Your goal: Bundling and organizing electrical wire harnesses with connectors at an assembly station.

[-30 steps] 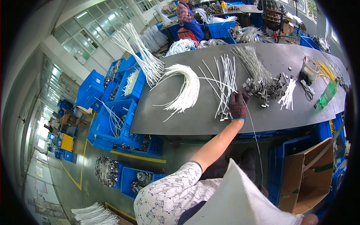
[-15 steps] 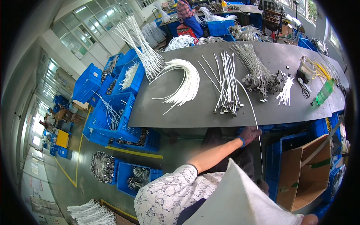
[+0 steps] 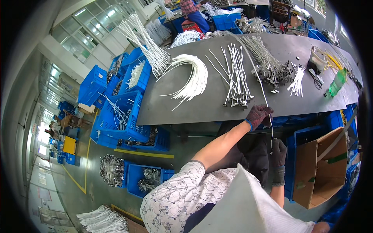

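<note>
My left hand (image 3: 258,115), in a dark red and grey knit glove, is at the table's front edge. Its fingers are closed round a long white cable (image 3: 261,83), which runs across the tabletop away from me. A thinner stretch of the cable hangs below that grip. Off the table's edge, my right hand (image 3: 279,149), in a dark grey glove, pinches the hanging lower end. Just left of the cable, a bunch of white cables with dark end pieces (image 3: 235,83) lies on the grey table (image 3: 175,115).
A curved white cable bundle (image 3: 192,79) lies farther left. Grey cables with connectors (image 3: 272,70), short white pieces (image 3: 297,81) and a green bottle (image 3: 337,82) are to the right. Blue crates (image 3: 116,124) flank the table's left end; an open cardboard box (image 3: 320,171) stands right of me.
My left hand has gone from just below the table's edge up to it, still on the cable. My right hand has come up into view and now grips the cable's lower end.
</note>
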`<state>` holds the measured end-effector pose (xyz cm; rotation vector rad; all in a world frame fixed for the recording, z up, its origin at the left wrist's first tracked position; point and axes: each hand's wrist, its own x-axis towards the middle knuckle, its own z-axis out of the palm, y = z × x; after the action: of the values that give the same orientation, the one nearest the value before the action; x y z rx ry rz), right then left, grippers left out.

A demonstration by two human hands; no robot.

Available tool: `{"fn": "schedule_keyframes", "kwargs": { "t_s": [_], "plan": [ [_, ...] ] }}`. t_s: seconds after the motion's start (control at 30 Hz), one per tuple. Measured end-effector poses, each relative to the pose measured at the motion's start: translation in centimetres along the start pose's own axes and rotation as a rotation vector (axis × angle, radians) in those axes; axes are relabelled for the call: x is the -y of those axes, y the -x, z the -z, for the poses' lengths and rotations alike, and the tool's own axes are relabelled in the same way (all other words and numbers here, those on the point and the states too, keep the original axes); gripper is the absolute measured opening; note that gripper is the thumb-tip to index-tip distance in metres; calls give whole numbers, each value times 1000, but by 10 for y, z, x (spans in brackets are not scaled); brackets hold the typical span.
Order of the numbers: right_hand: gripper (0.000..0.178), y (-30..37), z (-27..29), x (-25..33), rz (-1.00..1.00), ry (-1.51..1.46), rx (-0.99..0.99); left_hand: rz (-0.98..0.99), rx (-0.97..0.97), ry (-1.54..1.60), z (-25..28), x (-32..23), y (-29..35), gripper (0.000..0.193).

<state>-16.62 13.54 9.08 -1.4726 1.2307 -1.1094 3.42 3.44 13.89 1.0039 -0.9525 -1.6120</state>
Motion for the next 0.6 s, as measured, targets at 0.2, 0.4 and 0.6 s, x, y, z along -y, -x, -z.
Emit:
{"fn": "schedule_keyframes", "kwargs": {
  "t_s": [0.2, 0.4, 0.6],
  "plan": [
    [43, -36, -32, -13, 162, -116, -224, -189, 29, -444, -1, 32, 13, 19],
    [57, -76, -55, -26, -145, -495, -130, -301, 64, -406, -5, 53, 39, 21],
    [57, -87, -74, -17, -163, -557, -67, -274, -112, -584, 18, 51, 31, 22]
  ]
}}
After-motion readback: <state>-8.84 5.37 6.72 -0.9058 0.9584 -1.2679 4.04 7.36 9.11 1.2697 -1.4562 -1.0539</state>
